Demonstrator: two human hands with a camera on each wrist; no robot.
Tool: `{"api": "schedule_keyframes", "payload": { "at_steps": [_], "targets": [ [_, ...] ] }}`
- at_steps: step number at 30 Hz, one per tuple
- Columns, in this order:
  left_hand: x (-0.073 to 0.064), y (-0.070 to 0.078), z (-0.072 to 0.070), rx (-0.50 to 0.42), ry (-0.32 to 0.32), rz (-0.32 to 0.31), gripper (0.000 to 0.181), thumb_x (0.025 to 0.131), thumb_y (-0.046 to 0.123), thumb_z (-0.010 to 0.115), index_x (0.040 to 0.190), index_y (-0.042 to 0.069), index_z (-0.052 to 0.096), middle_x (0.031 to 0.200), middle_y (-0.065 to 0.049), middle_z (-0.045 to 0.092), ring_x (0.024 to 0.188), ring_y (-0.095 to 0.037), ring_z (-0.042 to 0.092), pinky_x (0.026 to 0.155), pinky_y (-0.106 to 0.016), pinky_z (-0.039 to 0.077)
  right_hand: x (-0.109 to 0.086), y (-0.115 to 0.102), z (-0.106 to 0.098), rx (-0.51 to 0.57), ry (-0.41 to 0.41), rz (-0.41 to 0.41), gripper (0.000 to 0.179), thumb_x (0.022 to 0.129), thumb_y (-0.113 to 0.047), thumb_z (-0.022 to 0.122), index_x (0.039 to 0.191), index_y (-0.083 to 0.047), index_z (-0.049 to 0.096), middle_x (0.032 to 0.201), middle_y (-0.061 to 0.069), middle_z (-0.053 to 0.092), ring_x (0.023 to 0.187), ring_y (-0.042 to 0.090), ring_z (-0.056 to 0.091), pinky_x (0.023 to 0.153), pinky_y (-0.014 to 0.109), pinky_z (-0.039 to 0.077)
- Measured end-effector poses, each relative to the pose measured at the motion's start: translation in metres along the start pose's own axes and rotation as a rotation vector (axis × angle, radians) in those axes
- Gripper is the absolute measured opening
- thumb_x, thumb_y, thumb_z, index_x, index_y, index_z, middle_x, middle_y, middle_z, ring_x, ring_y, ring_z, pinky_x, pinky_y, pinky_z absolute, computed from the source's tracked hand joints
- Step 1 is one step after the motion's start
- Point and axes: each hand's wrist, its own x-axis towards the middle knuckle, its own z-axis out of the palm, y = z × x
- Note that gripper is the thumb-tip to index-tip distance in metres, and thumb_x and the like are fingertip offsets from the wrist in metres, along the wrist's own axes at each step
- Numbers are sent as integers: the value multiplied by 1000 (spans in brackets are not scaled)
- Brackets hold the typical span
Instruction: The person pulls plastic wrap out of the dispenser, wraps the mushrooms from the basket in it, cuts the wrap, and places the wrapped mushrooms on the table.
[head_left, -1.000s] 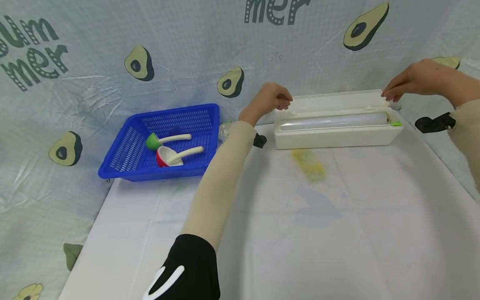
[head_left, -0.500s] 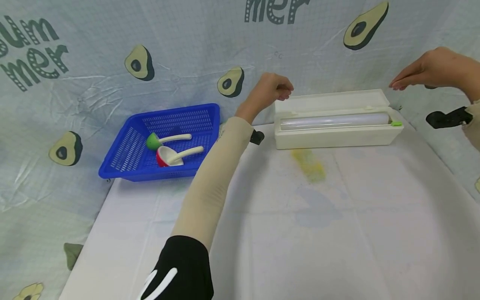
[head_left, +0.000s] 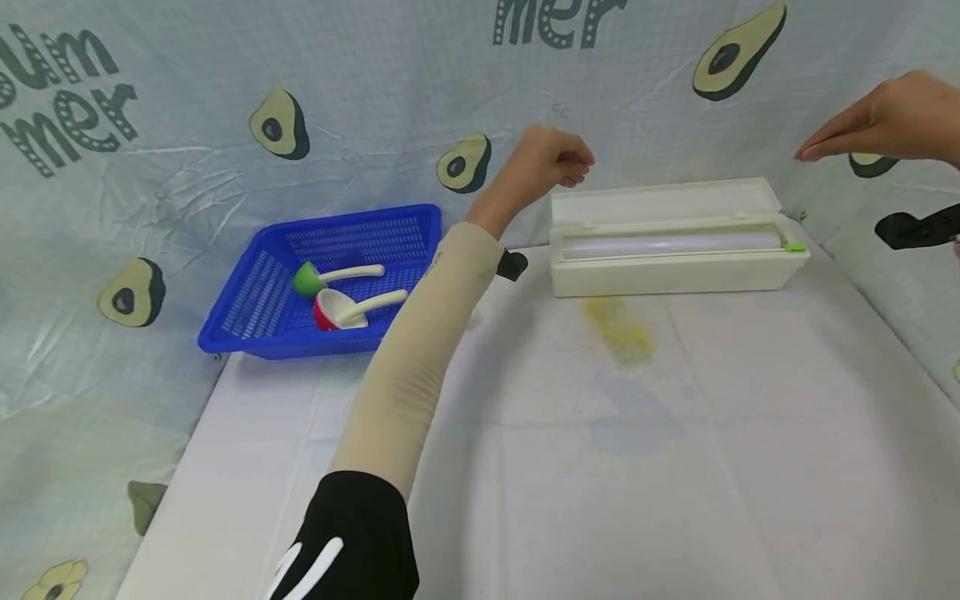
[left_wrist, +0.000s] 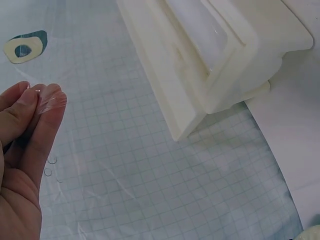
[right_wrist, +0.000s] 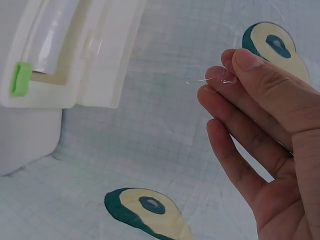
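Between thumb and fingers my left hand [head_left: 543, 162] pinches clear cling film [left_wrist: 53, 101], which wraps over the fingertips in the left wrist view. My right hand [head_left: 892, 121] also pinches a corner of the film [right_wrist: 228, 77] between thumb and index finger; its other fingers are loosely bent. Both hands are raised above the white cling film dispenser [head_left: 678, 282], left hand over its left end, right hand beyond its right end. The dispenser's lid [head_left: 667, 202] is up, and the film roll [head_left: 667, 243] shows inside. Any film stretched between the hands is too transparent to make out.
A blue basket [head_left: 255, 346] on the left holds a green-and-white ladle [head_left: 306, 280] and a red-and-white ladle [head_left: 327, 310]. The white table [head_left: 600, 500] has a yellow stain [head_left: 618, 329]. An avocado-print sheet [head_left: 360, 83] hangs behind. A green tab [head_left: 795, 247] sits on the dispenser.
Both hands have lifted away from the dispenser. The right hand has moved up and to the right, the left hand upward. The dispenser and basket have stayed in place.
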Motion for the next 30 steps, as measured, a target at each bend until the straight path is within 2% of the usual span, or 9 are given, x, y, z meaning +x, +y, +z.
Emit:
{"api": "schedule_keyframes", "payload": {
  "at_steps": [5,10,12,17,19,21,24,28,30],
  "targets": [
    [-1,5,0,-13,6,23,15,95,5,70,108,3,77,104,-10,76,86,-13,72,80,-19,56,-6,-3,-3,29,18,4,33,97,-23,71,103,10,75,101,32,71,65,22,55,46,29,37],
    [-3,9,-3,11,11,36,15,96,6,69,109,3,77,106,-13,76,87,-13,72,81,-19,56,-7,-4,-7,25,23,-34,25,96,-13,70,104,11,74,100,31,71,67,25,61,48,23,42],
    [-4,10,-5,22,13,46,15,97,6,68,109,3,77,106,-12,76,88,-13,72,81,-19,55,-5,-3,-11,10,3,-36,26,97,-12,69,107,12,73,100,31,71,70,30,66,52,24,48],
    [-5,18,-11,80,8,71,16,98,8,67,109,3,77,105,-11,76,88,-14,71,81,-18,55,0,0,-19,-18,-61,-9,30,100,-12,64,113,15,68,102,33,70,78,38,69,54,26,49],
    [-5,22,-14,107,5,76,16,98,9,67,110,3,77,105,-12,76,87,-14,71,81,-18,55,1,1,-21,-2,-69,3,29,101,-9,63,114,17,66,103,34,69,79,38,70,51,23,45],
    [-6,26,-17,120,-3,77,17,98,8,66,111,2,76,106,-12,75,88,-14,71,81,-17,54,2,3,-23,16,-77,4,28,101,-6,62,113,19,66,103,35,69,81,40,70,52,21,47],
    [-8,31,-22,150,-11,76,18,99,7,65,112,2,76,108,-12,75,90,-14,71,82,-17,54,4,3,-27,60,-78,-1,25,100,-1,61,113,21,64,106,38,67,84,42,71,57,27,56],
    [-10,37,-30,215,-16,86,19,100,9,64,114,2,75,108,-11,75,91,-14,71,82,-16,54,6,3,-33,98,-77,-5,24,101,5,58,115,23,62,110,40,65,77,33,73,61,29,59],
    [-11,40,-33,248,-19,93,20,100,10,63,114,3,75,109,-10,75,91,-13,70,82,-15,53,5,1,-34,119,-68,2,24,101,4,57,115,23,62,111,40,65,71,20,72,59,20,56]
  ]
}}
